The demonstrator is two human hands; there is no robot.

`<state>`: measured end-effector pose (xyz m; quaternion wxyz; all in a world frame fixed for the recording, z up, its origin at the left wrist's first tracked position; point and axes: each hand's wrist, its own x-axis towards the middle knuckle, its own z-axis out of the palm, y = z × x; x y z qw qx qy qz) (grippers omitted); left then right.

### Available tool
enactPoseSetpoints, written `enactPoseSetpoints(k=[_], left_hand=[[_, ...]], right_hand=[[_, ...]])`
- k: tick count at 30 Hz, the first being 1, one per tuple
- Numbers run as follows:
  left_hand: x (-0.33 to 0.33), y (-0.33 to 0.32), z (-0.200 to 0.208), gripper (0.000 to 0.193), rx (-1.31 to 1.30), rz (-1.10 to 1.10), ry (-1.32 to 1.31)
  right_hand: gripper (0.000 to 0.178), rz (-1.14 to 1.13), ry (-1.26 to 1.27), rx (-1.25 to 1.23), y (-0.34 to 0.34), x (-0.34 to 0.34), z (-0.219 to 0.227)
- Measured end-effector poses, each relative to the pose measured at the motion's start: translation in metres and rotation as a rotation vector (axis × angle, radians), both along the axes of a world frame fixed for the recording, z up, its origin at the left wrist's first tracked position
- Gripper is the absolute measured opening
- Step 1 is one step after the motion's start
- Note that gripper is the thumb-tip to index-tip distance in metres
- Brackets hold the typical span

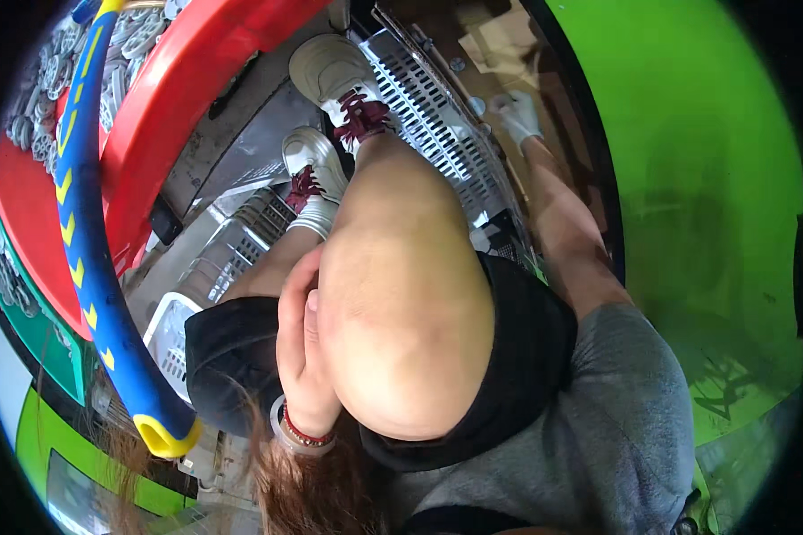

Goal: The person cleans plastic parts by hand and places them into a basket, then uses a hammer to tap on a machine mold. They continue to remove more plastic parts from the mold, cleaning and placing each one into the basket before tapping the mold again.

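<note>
My left hand [302, 343], bare, lies along the inner side of my raised knee [406, 321]. Its fingers are extended against the skin and hold nothing. A red beaded bracelet [305, 434] circles that wrist. My right arm stretches away past the knee on the right. At its end my right hand [517, 116], in a white glove, is low over a brown cardboard surface [558, 111]. Its fingers look apart, and no held thing shows. Small clear round pieces [477, 106] are beside the fingertips.
White slotted plastic baskets [433, 116] stand beside my shoes [330, 76]. At left, a blue and yellow padded bar [85, 223] crosses before a red bin [40, 232] of grey plastic parts [53, 71]. A green panel [687, 178] is at right.
</note>
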<state>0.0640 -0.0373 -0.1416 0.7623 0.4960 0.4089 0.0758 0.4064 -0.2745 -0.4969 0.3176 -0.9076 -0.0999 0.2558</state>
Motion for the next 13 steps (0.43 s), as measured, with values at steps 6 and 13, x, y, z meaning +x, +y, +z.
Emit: enactPoseSetpoints(k=[6, 13], left_hand=[[-0.008, -0.006, -0.002, 0.036, -0.033, 0.068, -0.029], [-0.013, -0.007, -0.004, 0.032, 0.048, 0.032, -0.075]], right_hand=[[0.037, 0.114, -0.02, -0.491, 0.051, -0.024, 0.002], [0.043, 0.164, 0.018, -0.225, 0.045, -0.011, 0.007]])
